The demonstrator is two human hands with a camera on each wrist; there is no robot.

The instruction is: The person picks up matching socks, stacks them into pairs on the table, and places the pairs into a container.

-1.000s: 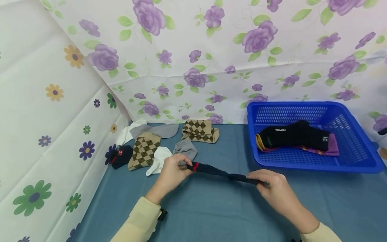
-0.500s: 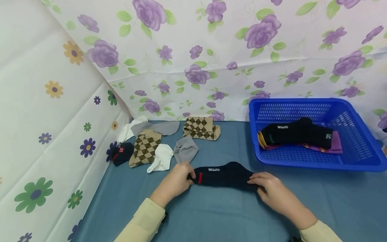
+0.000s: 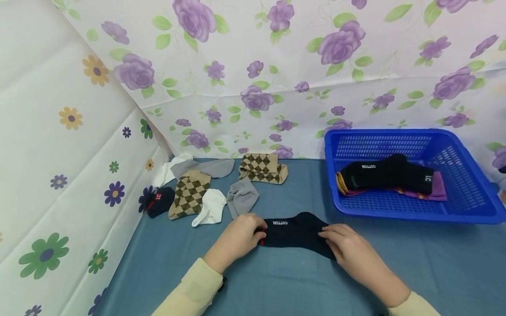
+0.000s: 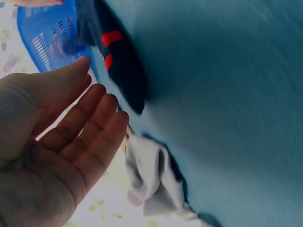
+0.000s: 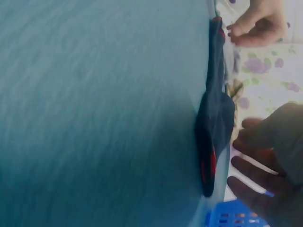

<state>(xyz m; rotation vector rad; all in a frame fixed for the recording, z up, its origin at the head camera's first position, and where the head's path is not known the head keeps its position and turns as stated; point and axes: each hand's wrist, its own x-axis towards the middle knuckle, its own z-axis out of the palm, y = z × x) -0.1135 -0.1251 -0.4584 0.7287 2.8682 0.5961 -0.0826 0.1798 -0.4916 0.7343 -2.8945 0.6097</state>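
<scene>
A navy sock with a red stripe and white "COTTON" lettering lies flat on the blue-green cloth. My left hand hovers at its cuff end; in the left wrist view its fingers are loosely extended, apart from the sock. At the toe end is my right hand, fingers extended and hiding part of the toe. The right wrist view shows these fingers beside the sock, not curled round it.
At right stands a blue basket holding a black sock over purple and yellow ones. Several socks lie at back left: navy, brown argyle, white, grey. A floral sheet hangs behind.
The sock, earlier stretched between both hands, has been lowered, turned lettering side up and laid flat. Both hands have let go, and the left has shifted slightly right.
</scene>
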